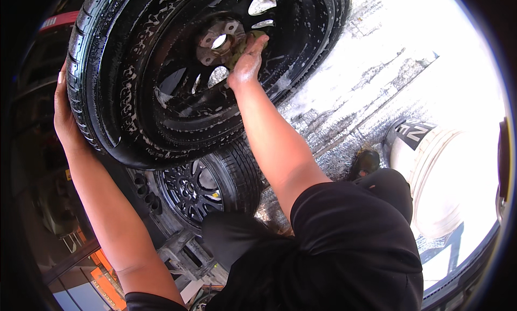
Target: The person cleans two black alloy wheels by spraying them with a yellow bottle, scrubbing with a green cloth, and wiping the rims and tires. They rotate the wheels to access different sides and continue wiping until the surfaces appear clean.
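A large black wheel [180, 104] with its tyre fills the upper left, tilted, its inner side turned toward me. White suds streak its rim and sidewall. My left hand [65, 114] grips the tyre tread on the left side, fingers along the tread and partly hidden behind it. Inside the wheel, beside the rusty centre hub [207, 44], my right hand [250, 61] presses a wet, yellow-green sponge or cloth [237, 54] against the metal. Foam whitens that wrist. Most of the sponge or cloth is covered by the hand.
A second wheel with black spokes [188, 190] stands below the large one, near my knee. To the right is a white bucket [439, 165] on wet, sudsy, sunlit ground [344, 112]. My dark shoe [366, 163] is beside it. Orange equipment [107, 278] sits at the lower left.
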`<state>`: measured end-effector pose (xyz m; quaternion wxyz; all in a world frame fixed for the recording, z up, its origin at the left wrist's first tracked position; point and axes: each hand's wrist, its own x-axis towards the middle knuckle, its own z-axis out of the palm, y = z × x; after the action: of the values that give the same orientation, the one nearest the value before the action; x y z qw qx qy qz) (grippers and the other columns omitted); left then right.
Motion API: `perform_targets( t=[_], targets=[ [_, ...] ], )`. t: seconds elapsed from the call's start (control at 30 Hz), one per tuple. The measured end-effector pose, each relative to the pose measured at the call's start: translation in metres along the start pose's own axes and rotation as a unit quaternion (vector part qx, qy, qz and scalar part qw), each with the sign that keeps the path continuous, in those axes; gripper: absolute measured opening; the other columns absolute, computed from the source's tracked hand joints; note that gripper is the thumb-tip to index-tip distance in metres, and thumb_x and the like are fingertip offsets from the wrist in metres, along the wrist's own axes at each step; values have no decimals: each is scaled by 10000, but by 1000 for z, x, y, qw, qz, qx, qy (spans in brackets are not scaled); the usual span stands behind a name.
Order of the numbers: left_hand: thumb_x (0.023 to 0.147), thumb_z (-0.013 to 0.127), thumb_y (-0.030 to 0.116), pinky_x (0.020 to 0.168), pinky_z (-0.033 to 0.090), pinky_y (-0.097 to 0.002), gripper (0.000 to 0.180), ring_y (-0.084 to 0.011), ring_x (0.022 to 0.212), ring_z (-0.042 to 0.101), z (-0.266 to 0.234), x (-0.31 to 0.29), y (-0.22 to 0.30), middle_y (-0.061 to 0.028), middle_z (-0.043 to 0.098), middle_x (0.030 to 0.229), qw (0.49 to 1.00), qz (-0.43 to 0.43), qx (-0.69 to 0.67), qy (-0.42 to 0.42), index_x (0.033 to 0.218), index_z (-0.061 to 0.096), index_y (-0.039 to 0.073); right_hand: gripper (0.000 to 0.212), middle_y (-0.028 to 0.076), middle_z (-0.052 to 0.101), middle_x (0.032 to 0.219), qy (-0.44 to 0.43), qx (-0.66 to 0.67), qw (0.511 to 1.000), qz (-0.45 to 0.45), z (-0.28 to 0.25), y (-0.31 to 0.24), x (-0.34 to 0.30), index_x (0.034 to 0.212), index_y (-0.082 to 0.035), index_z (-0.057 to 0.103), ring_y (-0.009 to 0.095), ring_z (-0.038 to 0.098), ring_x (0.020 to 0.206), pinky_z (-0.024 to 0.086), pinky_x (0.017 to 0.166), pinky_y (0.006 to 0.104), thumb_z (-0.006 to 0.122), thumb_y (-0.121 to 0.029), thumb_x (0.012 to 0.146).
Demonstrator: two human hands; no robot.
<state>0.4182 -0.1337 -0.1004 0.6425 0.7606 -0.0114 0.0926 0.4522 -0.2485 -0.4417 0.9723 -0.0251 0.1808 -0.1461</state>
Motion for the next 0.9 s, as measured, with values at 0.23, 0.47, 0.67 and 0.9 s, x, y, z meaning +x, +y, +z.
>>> perform_targets(
  t=[0.23,0.47,0.67,0.9],
  targets=[
    [1108,466,287,1142,462,-400,492,-237,1308,598,13,-8,0,-118,616,1437,1000,22,13,14,1510,495,3,829,126,155,1757,-11,-69,996,-60,-2,-18,27,1671,-7,156,229,153,1613,111,1301,356,326,-601,1118],
    [1098,468,263,1166,442,-403,506,-242,1338,579,21,-1,1,-123,594,1467,1000,3,-17,16,1530,473,0,418,57,708,1098,69,-21,992,-101,-12,-55,108,1195,-49,685,229,650,1010,508,933,414,522,-424,1108],
    [1097,444,272,1242,341,-414,601,-283,1462,479,22,-1,0,-192,470,1597,1000,23,7,15,1577,376,-82,296,36,718,1127,-101,-361,911,-172,0,-34,68,1262,-26,692,137,653,1010,510,871,307,599,-166,1018],
    [1099,450,306,1202,407,-424,548,-269,1383,551,21,-5,2,-134,554,1521,1000,19,17,3,1553,452,0,394,134,727,1131,-279,-555,614,-487,55,-79,67,1254,-89,679,397,681,1090,546,948,479,717,-321,939]
  ],
)
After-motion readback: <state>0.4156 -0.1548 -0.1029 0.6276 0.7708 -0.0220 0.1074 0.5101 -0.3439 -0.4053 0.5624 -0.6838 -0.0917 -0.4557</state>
